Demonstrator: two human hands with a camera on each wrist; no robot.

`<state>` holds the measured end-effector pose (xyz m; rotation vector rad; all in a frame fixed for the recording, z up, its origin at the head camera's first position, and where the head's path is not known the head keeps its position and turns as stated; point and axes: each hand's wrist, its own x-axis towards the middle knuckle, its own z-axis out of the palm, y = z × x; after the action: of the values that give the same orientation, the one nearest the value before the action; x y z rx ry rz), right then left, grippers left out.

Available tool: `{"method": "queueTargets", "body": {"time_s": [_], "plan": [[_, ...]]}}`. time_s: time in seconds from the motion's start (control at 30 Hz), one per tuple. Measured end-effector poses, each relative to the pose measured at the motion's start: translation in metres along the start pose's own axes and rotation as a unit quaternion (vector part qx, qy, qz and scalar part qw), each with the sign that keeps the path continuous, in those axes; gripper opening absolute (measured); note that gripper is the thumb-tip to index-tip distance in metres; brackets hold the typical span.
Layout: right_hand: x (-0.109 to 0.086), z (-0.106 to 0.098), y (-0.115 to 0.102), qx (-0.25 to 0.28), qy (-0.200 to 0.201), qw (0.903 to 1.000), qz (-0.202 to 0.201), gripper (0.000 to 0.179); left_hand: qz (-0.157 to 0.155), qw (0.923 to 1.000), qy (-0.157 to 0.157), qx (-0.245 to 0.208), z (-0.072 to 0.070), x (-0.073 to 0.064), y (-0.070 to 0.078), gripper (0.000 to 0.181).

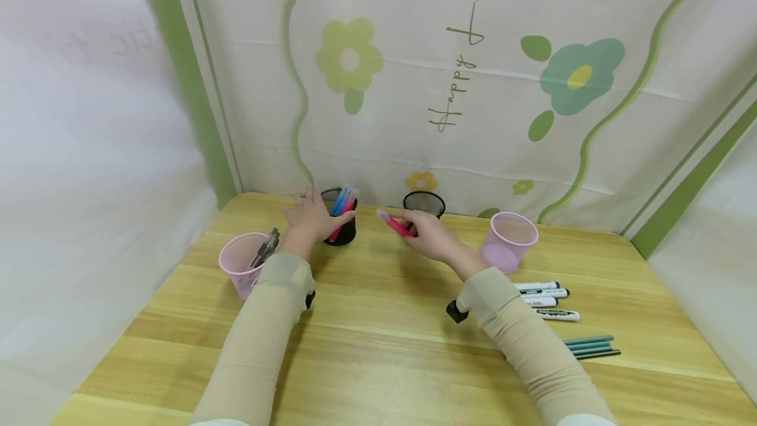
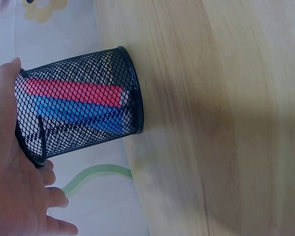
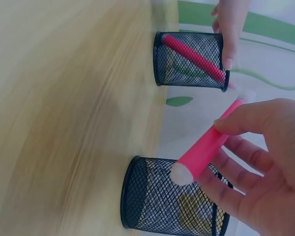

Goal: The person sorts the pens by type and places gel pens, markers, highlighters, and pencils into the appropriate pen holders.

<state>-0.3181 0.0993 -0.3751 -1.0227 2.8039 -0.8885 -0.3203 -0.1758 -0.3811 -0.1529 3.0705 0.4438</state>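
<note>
Green "Happy Life" script (image 1: 460, 75), sideways on the floral backdrop (image 1: 390, 143); white markers (image 1: 547, 292) with illegible lettering

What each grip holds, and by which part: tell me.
The right grip pinches a pink pen near its middle; the left grip holds a black cup by its rim.

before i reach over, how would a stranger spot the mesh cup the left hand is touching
Follow the wooden table to its back edge, by the flower-printed backdrop. Left of centre there stands a black mesh cup with the left hand at its rim. Unlike the similar mesh cup to its right, it has pink and blue markers sticking out of the top.
</note>
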Motion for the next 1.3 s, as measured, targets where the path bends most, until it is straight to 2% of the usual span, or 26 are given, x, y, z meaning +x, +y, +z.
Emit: {"method": "queueTargets", "body": {"time_s": [0.27, 0.47, 0.83, 1.17, 1.3], "plan": [[0.008, -0.005, -0.009, 0.072, 0.031, 0.9966, 0.023, 0.058, -0.001, 1.0, 0.0, -0.003, -0.001, 0.0, -0.001, 0.121], [0.017, -0.004, -0.012, 0.137, 0.072, 0.987, 0.043, 0.056, -0.001, 1.0, 0.0, -0.001, -0.001, 0.0, -0.001, 0.121], [0.032, -0.001, -0.025, 0.244, 0.173, 0.9523, 0.061, 0.052, 0.006, 0.9999, 0.005, 0.007, 0.001, 0.003, -0.002, 0.121], [0.051, 0.011, -0.042, 0.31, 0.216, 0.9236, 0.064, 0.051, 0.011, 0.9997, 0.01, 0.02, 0.003, 0.004, -0.002, 0.12], [0.057, 0.015, -0.048, 0.341, 0.229, 0.9093, 0.065, 0.05, 0.011, 0.9995, 0.012, 0.026, 0.004, 0.005, -0.002, 0.119]]}}
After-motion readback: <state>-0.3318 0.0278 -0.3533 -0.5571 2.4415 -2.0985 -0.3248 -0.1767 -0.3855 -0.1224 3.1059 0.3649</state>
